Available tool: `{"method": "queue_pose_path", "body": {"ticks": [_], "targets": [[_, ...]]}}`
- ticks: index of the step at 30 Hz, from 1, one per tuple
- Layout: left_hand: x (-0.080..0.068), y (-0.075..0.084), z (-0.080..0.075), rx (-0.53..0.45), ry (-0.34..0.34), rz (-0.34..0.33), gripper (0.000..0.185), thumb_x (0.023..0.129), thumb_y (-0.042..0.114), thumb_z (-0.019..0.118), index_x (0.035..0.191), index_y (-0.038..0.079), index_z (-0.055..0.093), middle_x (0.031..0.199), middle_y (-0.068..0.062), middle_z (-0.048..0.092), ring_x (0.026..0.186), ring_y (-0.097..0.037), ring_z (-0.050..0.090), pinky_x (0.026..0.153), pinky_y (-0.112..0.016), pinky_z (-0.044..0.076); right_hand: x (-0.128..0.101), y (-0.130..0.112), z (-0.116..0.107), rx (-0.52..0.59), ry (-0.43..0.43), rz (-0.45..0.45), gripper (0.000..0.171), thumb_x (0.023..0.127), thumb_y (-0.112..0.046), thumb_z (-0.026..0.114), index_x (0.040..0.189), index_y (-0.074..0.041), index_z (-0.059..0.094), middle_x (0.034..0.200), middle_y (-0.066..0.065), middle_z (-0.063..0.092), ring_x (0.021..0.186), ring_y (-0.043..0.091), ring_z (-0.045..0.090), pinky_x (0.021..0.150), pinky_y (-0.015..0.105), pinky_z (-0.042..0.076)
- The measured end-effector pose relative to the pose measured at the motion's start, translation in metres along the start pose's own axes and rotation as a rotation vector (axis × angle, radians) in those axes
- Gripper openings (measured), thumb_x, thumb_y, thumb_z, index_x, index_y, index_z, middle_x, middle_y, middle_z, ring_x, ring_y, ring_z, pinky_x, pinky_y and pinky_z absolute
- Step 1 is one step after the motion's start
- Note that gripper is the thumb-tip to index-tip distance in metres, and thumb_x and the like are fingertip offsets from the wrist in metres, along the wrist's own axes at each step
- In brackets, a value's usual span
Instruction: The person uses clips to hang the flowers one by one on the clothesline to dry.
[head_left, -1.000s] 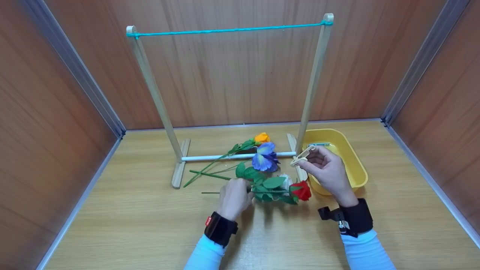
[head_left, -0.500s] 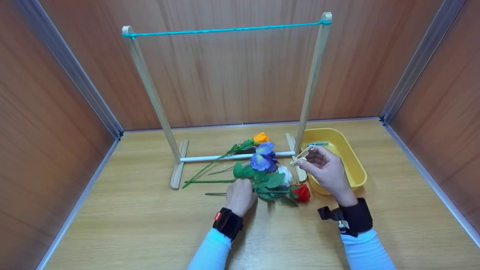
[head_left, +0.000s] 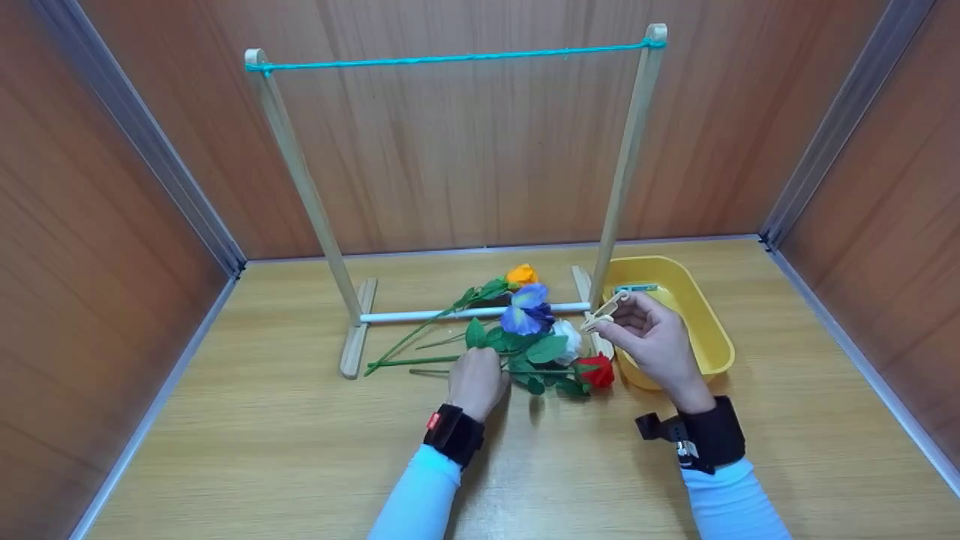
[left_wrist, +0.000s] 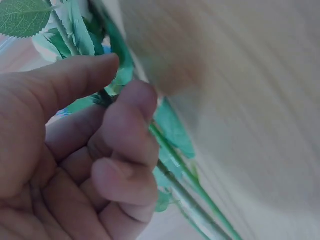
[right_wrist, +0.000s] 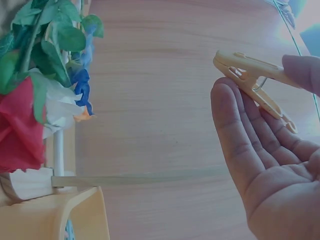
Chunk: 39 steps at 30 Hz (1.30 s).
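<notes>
My left hand is at the stems of the artificial flowers, its fingers curled round the stem of a red rose. In the left wrist view, green stems run out past the curled fingers; part of the grip is hidden. Beside the rose lie a white flower, a blue-purple flower and an orange flower. Over the yellow basin's left edge, my right hand pinches a cream clothespin between thumb and fingers.
A wooden frame has two posts, a turquoise string along its top and a white bar low down. The yellow basin at the right contains a turquoise item. Wood-patterned panels surround the tabletop.
My left hand first shifts slightly right, then moves a little away from me; the red rose ends farther back, closer to the other flowers. The right hand keeps its place with the clothespin.
</notes>
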<state>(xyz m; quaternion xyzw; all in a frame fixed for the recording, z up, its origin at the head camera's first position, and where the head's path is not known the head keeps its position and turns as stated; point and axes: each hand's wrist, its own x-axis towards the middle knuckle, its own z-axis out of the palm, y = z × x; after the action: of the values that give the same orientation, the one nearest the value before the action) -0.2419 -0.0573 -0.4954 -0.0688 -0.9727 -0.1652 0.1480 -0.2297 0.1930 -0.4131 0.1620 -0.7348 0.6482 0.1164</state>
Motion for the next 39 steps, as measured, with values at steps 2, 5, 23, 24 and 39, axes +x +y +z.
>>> {"method": "queue_pose_path", "body": {"ticks": [2,5,23,24,39], "targets": [[-0.004,0.001,-0.005,0.010,0.020,0.014,0.025,0.079,0.009,0.081,0.062,0.006,0.064,0.066,-0.012,0.069,0.060,-0.029,0.069,0.050,-0.041,0.055,0.000,0.000,0.000,-0.001,-0.002,-0.003,0.024,0.089,0.010,0.073,0.111,0.010,0.065,0.099,0.014,0.071,0.089,0.015,0.070,0.081,0.023,0.059],[-0.012,0.004,-0.011,0.020,0.048,0.040,0.029,0.077,0.010,0.082,0.059,0.008,0.060,0.063,-0.010,0.067,0.055,-0.026,0.066,0.048,-0.040,0.053,0.000,0.000,0.001,-0.007,-0.004,-0.009,0.024,0.089,0.010,0.074,0.112,0.009,0.066,0.099,0.014,0.071,0.089,0.015,0.070,0.081,0.023,0.059],[-0.028,0.003,-0.024,-0.057,-0.088,0.030,0.052,0.075,0.013,0.089,0.059,0.013,0.039,0.058,0.006,0.033,0.051,-0.010,0.035,0.043,-0.030,0.040,0.000,0.003,0.003,0.007,-0.018,-0.021,0.024,0.088,0.011,0.074,0.111,0.011,0.065,0.098,0.017,0.072,0.088,0.014,0.071,0.080,0.024,0.060],[-0.027,0.002,-0.026,-0.068,-0.097,0.029,0.051,0.075,0.012,0.089,0.059,0.013,0.040,0.059,0.006,0.033,0.052,-0.010,0.034,0.044,-0.029,0.039,-0.001,0.003,0.003,0.007,-0.019,-0.021,0.024,0.088,0.011,0.074,0.110,0.011,0.065,0.098,0.017,0.072,0.088,0.014,0.071,0.080,0.024,0.060],[-0.023,-0.031,-0.048,-0.096,-0.108,-0.060,0.023,0.076,-0.017,0.061,0.062,0.001,0.059,0.064,-0.012,0.063,0.055,-0.018,0.054,0.052,-0.038,0.053,0.000,0.004,0.006,0.004,-0.016,-0.020,0.022,0.086,0.012,0.075,0.107,0.010,0.066,0.094,0.014,0.071,0.086,0.015,0.071,0.078,0.024,0.060]]}}
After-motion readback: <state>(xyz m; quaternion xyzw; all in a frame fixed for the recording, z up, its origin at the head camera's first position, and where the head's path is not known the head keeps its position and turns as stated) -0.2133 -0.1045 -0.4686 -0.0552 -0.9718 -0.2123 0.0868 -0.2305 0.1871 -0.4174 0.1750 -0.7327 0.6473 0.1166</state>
